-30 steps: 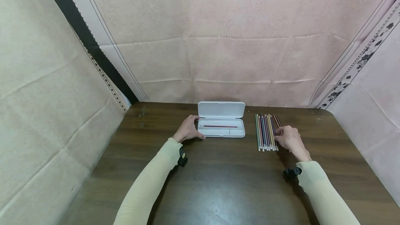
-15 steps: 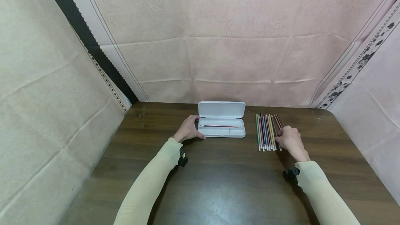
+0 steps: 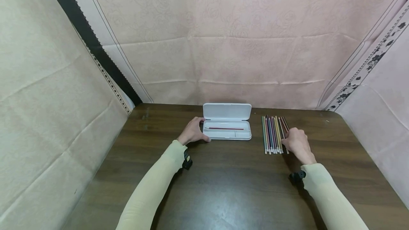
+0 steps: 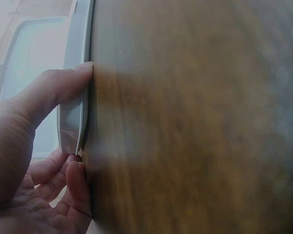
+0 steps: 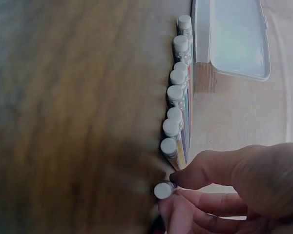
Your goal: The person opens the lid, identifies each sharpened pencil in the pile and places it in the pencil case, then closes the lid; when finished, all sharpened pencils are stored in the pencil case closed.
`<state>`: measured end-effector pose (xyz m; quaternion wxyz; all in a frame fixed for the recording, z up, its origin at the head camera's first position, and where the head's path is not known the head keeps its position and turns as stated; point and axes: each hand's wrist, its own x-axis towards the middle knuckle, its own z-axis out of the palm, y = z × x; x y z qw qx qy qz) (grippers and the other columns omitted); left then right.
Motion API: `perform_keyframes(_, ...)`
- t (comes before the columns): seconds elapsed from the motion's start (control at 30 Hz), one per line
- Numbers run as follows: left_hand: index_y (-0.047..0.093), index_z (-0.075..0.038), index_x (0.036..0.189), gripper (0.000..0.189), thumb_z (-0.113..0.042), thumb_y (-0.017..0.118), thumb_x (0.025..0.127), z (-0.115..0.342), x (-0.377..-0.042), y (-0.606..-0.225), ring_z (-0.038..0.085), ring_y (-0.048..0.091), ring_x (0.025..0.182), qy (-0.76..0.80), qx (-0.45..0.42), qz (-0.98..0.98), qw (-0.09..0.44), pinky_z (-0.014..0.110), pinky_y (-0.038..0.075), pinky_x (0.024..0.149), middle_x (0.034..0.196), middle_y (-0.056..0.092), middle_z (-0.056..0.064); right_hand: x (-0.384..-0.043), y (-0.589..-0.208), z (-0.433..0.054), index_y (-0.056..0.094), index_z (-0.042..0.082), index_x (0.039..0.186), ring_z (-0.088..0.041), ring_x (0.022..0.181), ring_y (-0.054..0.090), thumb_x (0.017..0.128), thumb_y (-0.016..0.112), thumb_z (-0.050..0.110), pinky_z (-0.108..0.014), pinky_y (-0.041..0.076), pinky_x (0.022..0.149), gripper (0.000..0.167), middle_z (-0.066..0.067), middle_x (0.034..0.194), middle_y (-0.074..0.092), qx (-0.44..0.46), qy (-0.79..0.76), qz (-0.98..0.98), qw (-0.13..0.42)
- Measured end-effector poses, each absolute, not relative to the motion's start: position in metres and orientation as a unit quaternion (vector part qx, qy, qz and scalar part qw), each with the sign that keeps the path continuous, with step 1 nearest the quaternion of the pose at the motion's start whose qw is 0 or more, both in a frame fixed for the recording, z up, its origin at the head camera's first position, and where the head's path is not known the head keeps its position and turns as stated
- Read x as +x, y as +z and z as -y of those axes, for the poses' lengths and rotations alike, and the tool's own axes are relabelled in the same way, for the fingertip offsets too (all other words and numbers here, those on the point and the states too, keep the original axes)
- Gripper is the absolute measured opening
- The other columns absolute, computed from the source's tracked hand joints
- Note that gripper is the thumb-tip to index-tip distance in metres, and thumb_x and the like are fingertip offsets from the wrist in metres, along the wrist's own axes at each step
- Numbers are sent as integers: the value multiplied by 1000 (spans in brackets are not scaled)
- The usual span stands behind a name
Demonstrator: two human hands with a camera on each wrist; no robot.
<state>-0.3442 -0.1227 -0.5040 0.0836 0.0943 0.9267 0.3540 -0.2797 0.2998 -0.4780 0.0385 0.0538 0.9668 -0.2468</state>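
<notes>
A white pencil case (image 3: 227, 135) lies with its lid (image 3: 227, 111) raised at the back of the table. One dark red pencil (image 3: 226, 128) is inside it. My left hand (image 3: 193, 131) grips the case's left end, thumb along the front wall and fingers round the end, as the left wrist view shows. To the right of the case, several pencils (image 3: 271, 134) lie side by side, their white erasers toward me. At the row's right edge my right hand (image 3: 298, 144) pinches a dark pencil near its eraser (image 5: 163, 190); the fingers hide part of it.
The brown wooden table (image 3: 223, 184) stretches in front of both hands. Pale patterned cloth (image 3: 239, 45) hangs behind the table and along both sides. Reddish-brown pencil tips (image 3: 284, 122) lean at a slant by my right hand.
A dark pencil at the right end of the row has shifted slightly right, leaving a small gap, with my right hand's fingers on it. My left hand stays on the pencil case.
</notes>
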Motion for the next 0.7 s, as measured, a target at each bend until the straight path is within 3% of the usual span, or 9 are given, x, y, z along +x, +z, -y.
perform_keyframes(0.2,53,-6,156,95,-26,100,76,122,-344,-503,35,53,147,356,95,-926,83,52,45,127,162,52,17,-280,-475,-301,75,-9,96,-29,73,64,98,72,14,-39,52,61,23,-23,87,71,74,-245,-966,36)
perform_keyframes(0.53,53,-6,157,95,-25,100,77,122,-344,-506,37,52,148,358,88,-925,90,53,44,128,163,51,17,-273,-465,-295,79,-5,101,-39,91,69,97,75,23,-52,58,76,29,-27,105,77,71,-251,-965,-3)
perform_keyframes(0.7,52,-7,157,95,-25,100,77,123,-345,-506,37,51,149,358,88,-925,91,54,43,128,163,51,17,-268,-458,-287,80,-3,101,-36,87,71,95,76,23,-43,55,69,27,-22,98,80,47,-261,-963,-40)
